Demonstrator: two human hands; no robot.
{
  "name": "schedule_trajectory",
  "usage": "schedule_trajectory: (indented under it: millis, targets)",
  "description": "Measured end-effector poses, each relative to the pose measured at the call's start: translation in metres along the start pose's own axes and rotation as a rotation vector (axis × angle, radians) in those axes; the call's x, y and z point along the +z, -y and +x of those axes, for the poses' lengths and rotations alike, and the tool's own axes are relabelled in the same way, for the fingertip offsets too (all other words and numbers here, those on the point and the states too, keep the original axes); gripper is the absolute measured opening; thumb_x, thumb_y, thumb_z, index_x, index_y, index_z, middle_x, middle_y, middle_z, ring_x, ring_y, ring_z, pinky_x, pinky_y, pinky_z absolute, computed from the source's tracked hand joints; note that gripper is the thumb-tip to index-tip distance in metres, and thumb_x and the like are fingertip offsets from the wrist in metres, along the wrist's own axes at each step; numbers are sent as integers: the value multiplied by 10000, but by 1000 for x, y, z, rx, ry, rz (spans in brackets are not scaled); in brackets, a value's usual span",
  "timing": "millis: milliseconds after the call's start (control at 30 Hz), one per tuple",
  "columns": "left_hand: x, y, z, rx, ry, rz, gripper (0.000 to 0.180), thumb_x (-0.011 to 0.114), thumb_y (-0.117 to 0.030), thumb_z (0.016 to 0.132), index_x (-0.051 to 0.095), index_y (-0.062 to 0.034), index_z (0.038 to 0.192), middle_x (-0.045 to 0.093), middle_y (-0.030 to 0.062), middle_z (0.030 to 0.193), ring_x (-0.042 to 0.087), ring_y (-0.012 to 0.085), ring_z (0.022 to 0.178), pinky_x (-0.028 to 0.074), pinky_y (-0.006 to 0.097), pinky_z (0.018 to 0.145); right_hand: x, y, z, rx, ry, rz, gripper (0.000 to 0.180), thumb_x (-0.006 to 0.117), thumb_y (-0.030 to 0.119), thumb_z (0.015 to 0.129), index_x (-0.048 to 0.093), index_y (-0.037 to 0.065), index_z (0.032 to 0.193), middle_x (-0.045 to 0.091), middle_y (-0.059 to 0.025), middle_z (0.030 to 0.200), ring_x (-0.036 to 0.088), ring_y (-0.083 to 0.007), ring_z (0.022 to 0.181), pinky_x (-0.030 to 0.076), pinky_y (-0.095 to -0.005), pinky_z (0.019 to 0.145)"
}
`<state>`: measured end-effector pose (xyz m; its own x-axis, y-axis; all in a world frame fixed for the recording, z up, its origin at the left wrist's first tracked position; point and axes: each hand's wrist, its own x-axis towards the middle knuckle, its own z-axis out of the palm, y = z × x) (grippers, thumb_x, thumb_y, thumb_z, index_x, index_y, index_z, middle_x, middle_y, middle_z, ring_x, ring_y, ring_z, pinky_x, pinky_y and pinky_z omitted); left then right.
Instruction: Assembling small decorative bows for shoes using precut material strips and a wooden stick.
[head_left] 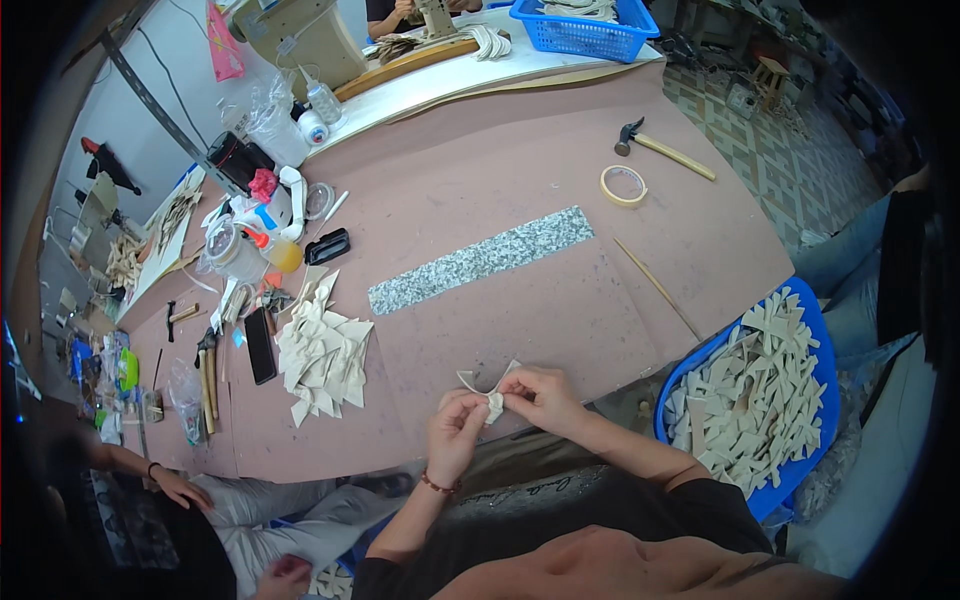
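Note:
Near the front edge of the table, my left hand (455, 428) and my right hand (545, 398) meet, fingers pinched together. Between them they hold a small cream piece of fabric or leather (494, 406), gathered in the middle, with two pointed ends sticking up above the fingertips. Part of it is hidden by my fingers. To the left lies a loose heap of flat cream pieces (325, 352) with pointed corners. On the right, a blue tub (829, 375) is filled with many cream bow-shaped pieces (755, 390).
A speckled grey stone strip (480, 260) lies mid-table. Beyond it are a masking tape roll (624, 186), a hammer (672, 154) and a thin wooden stick (657, 287). A phone (260, 346), bottles and hammers crowd the left. Another person's hand (182, 489) is at lower left.

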<state>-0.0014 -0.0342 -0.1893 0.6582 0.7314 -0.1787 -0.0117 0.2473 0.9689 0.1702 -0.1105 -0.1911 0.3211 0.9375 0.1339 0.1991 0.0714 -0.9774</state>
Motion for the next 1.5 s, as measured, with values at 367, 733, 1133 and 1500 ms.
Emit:
schedule_trajectory:
  millis: [367, 733, 1133, 1500]
  targets:
    - [-2, 8, 0, 6, 37, -79, 65, 652, -21, 882, 638, 7, 939, 486, 13, 1037, 538, 64, 845, 457, 178, 713, 4, 3, 2, 115, 16, 21, 58, 646, 17, 824, 637, 7, 881, 668, -68, 752, 663, -118, 679, 524, -259, 629]
    - [6, 4, 12, -4, -91, -51, 165, 647, 20, 872, 546, -26, 993, 595, 12, 864, 587, 70, 733, 495, 200, 646, 3, -6, 3, 212, 17, 179, 55, 621, 14, 859, 642, -15, 901, 666, -55, 761, 638, -84, 697, 502, -234, 632]
    - [6, 9, 20, -46, -86, -94, 234, 659, 36, 852, 484, -61, 973, 587, 8, 836, 585, 59, 697, 484, 189, 588, -2, -3, 6, 259, 90, 215, 77, 586, 8, 881, 620, -28, 939, 659, -56, 791, 638, -88, 704, 502, -235, 630]
    - [1, 12, 25, -1, -46, -69, 197, 641, 18, 874, 489, -63, 970, 570, -6, 851, 563, 48, 718, 469, 182, 613, 0, -1, 8, 126, 50, 49, 105, 537, -8, 904, 608, -26, 979, 657, -85, 811, 668, -121, 697, 526, -252, 613]
